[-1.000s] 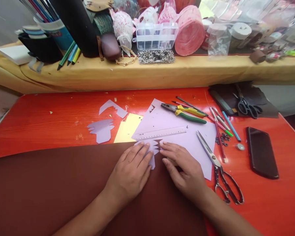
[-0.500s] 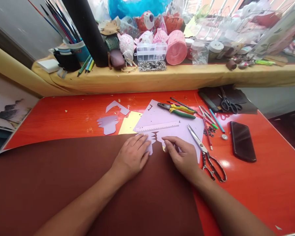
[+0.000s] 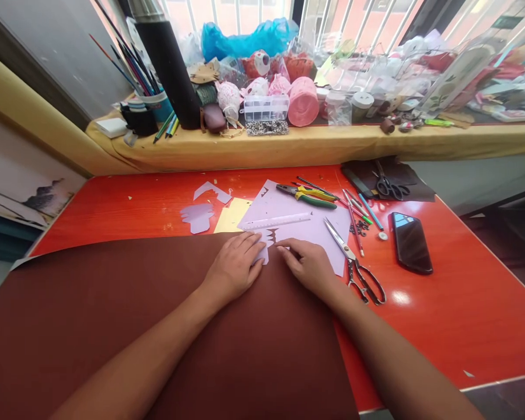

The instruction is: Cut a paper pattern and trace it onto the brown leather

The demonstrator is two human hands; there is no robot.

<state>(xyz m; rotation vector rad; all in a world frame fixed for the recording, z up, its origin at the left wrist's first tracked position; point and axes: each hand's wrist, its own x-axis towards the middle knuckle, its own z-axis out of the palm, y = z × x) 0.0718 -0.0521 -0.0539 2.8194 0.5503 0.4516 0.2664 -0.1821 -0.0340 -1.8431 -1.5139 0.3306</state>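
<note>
My left hand (image 3: 235, 262) lies flat, fingers stretched out, on a small cut lilac paper piece (image 3: 262, 254). Under that piece is a large dark brown sheet (image 3: 114, 315), smooth like leather. To the right, my right hand (image 3: 308, 265) has thumb and forefinger pinched together over the sheet's far edge. What the pinch holds, if anything, is too small to make out. Just beyond both hands lies a larger lilac paper (image 3: 315, 233) with jagged cut-outs. A clear ruler (image 3: 275, 221) rests across it, and metal scissors (image 3: 354, 261) lie right of my right hand.
Green-and-yellow pliers (image 3: 307, 196), pencils (image 3: 354, 224) and a black phone (image 3: 411, 242) lie on the red table. Cut lilac scraps (image 3: 198, 217) and yellow paper (image 3: 233, 216) are at left. Black-handled scissors (image 3: 390, 185) sit at back right. A cluttered ledge (image 3: 227, 149) runs behind.
The camera view has tilted up and shifted a little. My right hand has moved slightly toward my left, its fingertips closer to the lilac piece. My left hand stays on the paper.
</note>
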